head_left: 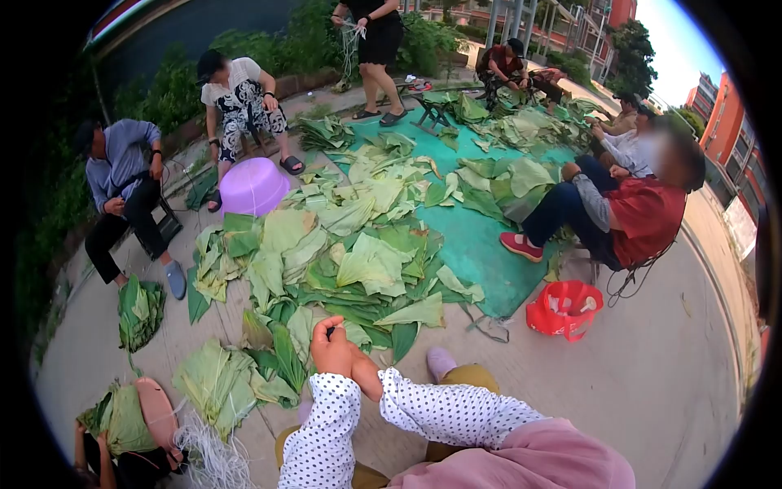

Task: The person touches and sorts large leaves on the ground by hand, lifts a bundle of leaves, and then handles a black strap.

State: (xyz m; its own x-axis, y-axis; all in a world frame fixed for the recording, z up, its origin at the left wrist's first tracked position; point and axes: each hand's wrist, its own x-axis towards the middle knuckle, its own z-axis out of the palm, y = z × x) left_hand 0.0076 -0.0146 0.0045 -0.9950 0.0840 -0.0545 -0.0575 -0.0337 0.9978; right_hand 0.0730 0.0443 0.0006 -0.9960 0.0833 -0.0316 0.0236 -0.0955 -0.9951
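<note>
At 6 o'clock, low centre: left hand (331, 349) and right hand (364, 373) pressed together, left fingers pinched on something small and dark — can't tell what. Right fingers hidden behind it, state unclear. Leaf pile (350, 244) starts at 12 o'clock from the hands, just beyond. Leaves look light, floppy, tear-prone; best gripped near the stem fold. Purple basin (253, 186) at 11 o'clock.

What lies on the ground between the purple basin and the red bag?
In the head view, a heap of green leaves and the teal sheet lie between the purple basin and the red bag.
</note>
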